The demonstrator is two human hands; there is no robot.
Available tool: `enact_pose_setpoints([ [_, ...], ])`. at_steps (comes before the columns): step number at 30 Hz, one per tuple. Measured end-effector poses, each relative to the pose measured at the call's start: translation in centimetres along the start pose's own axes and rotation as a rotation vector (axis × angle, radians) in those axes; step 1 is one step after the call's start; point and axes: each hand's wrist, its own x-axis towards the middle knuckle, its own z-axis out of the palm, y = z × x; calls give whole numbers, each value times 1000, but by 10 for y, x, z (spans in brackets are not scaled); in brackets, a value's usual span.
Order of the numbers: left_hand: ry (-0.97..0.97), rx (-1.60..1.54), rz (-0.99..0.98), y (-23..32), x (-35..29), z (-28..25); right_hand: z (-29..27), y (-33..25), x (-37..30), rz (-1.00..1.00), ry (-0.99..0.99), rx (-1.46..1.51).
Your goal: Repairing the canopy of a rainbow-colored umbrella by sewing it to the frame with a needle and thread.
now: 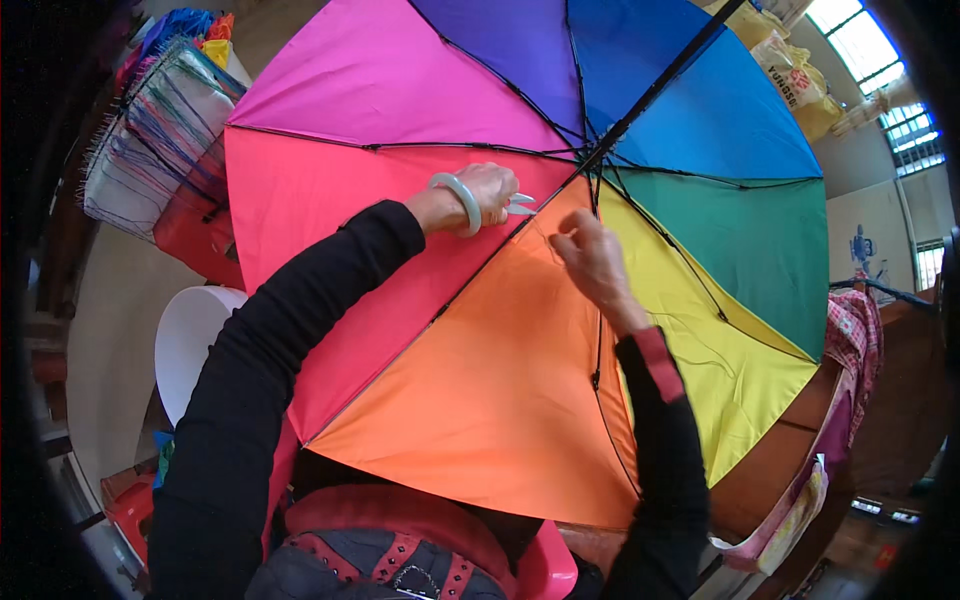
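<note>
An open umbrella (pixel 380 210) with rainbow-coloured panels fills the middle of the head view, its black ribs and underside toward me. The dark shaft (pixel 668 78) runs from the hub up to the top right. My left hand (pixel 485 193), with a pale bangle at its wrist, is closed on small scissors (pixel 521 205), whose blades point at the seam between the red and orange panels. Just right of them, my right hand (pixel 592 255) is pinched over the orange panel. A fine thread (pixel 705 350) trails near it across the yellow panel; what its fingertips hold is too small to make out.
At the upper left stands a pale block (pixel 165 135) hung with many coloured threads, beside a red chair (pixel 205 235). Below it is a white round container (pixel 190 335). Patterned cloth (pixel 840 390) hangs at the right; a yellow bag (pixel 795 85) lies beyond the umbrella.
</note>
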Motion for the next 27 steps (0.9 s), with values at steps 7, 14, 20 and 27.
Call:
enact_pose_setpoints([
  [7, 35, 56, 7, 3, -15, 3, 46, 7, 16, 107, 91, -164],
  [14, 90, 182, 26, 23, -14, 1, 46, 8, 18, 179, 101, 40],
  [20, 96, 282, 52, 37, -9, 5, 51, 13, 19, 208, 144, 59],
  [27, 35, 250, 13, 43, -5, 4, 16, 12, 15, 136, 63, -40],
])
